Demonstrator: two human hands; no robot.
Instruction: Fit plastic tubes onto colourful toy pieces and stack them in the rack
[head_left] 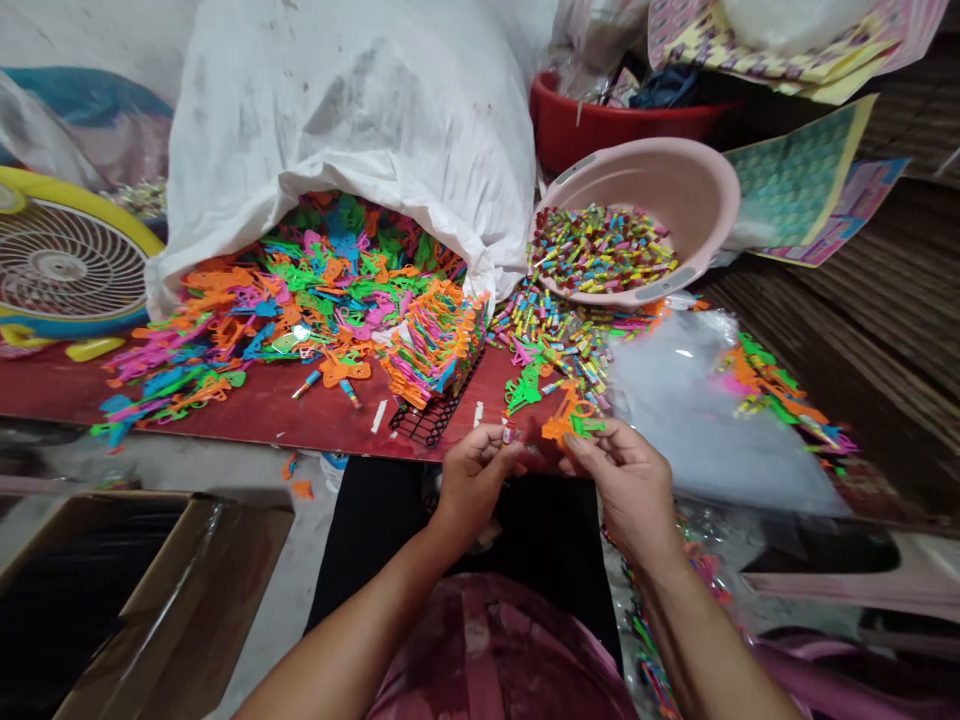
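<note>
My left hand point(472, 478) is closed, pinching a small printed tube point(509, 433) between thumb and fingertips just past the table's front edge. In my right hand point(630, 490) are flat plastic toy pieces, an orange one point(559, 418) and a green one point(591, 425), gripped by thumb and fingers. Beyond them a green toy piece point(524, 386) lies on the red table point(345, 425). Left of it, a tight row of coloured toy pieces point(435, 345) stands on a black wire rack point(424, 425). Loose printed tubes point(566, 335) spread behind my right hand.
A white sack point(360, 90) spills a heap of toy pieces point(322, 280) onto the table. The pink basin point(701, 180) holds many small tubes. Clear plastic bags point(697, 410) lie at right. A yellow fan point(71, 260) stands left; an open cardboard box point(202, 600) is below.
</note>
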